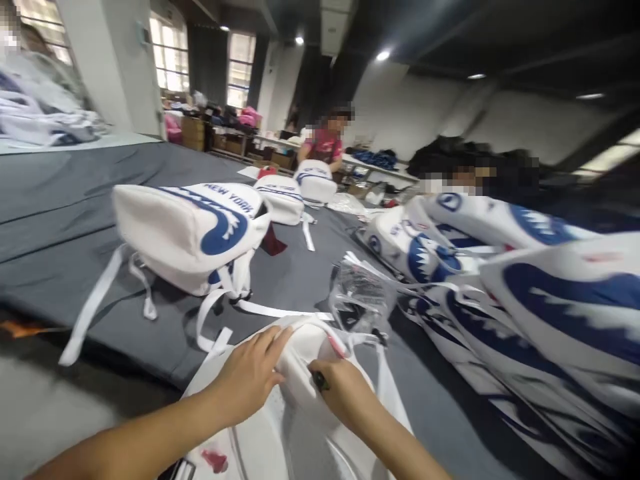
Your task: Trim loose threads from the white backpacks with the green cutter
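Observation:
A white backpack (305, 400) lies in front of me on the grey-covered table, its upper part bunched up between my hands. My left hand (253, 373) rests on its left side, fingers stretched over the fabric and thumb apart from them. My right hand (345, 390) is closed at the right side of the same bag. Out of that fist pokes the round dark end of a small black tool (320, 381); the rest of it is hidden, so its kind does not show. A small red tag (337, 347) shows near the bag's top edge.
Another white backpack (165, 227) with blue print lies at the left, straps hanging over the table edge. Behind stand smaller white bags (283, 203). A clear plastic bag (357, 293) lies ahead. Stacked backpacks (565, 300) fill the right. A co-worker (324, 143) stands across the table.

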`<state>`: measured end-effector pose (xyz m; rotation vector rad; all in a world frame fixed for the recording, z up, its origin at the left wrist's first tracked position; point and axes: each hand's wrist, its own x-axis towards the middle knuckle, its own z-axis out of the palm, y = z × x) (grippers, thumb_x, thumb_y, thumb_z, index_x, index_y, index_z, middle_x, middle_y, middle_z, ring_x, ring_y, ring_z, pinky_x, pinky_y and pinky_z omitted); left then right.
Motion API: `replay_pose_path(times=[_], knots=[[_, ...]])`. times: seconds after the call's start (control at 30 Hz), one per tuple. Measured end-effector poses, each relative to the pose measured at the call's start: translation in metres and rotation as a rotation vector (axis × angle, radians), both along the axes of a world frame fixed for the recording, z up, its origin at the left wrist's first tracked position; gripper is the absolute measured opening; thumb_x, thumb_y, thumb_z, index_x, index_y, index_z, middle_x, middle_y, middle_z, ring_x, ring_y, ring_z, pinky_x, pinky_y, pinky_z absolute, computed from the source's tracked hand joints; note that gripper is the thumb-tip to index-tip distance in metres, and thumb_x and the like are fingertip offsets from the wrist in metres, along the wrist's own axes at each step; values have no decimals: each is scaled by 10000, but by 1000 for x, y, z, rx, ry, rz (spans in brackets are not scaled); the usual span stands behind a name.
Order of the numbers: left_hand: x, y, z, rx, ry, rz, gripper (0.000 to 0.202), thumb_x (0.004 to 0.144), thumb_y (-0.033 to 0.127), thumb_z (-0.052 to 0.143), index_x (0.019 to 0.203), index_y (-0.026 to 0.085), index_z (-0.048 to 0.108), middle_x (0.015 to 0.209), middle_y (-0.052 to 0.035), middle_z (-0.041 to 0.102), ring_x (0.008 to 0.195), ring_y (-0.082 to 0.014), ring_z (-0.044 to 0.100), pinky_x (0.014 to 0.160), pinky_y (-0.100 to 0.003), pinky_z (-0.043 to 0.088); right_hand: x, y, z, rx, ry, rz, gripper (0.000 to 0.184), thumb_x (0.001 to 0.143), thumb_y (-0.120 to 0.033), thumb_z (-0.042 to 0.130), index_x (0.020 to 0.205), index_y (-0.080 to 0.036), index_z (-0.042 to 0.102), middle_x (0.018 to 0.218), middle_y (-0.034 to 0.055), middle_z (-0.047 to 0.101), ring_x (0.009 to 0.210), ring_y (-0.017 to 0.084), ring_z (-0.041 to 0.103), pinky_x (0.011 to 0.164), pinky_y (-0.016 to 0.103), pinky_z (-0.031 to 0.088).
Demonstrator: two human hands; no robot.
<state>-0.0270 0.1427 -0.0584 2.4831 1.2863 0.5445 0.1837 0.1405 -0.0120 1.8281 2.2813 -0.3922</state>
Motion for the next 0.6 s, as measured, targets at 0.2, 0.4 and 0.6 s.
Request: replay_pose_path(times=[0.2,0.4,0.6], knots=[[-4,8,-30,286,-39,9,785,945,192,499,1601,293,77,1518,-93,492,1314,-260,573,981,-397,581,-9,-13,8,257,252,-94,195,877,-149,605,1020,-202,726,958,73,770,849,191,703,700,254,400],[-12,16,-37,465,-48,-45,696,986,284,445,1609,242,139,1495,-83,527,1270,-213,617,903,-284,604,-24,4,-2,137,649,-174,160,868,-288,672,763,-175,716,655,-18,639,612,109,533,564,211,339],[-11,19,-41,532,-27,-48,671,1006,339,428,1609,230,155,1483,-82,540,1244,-204,636,884,-277,610,-24,11,0,167,619,-253,125,781,-136,616,685,-172,687,602,-30,593,576,101,447,552,220,313]])
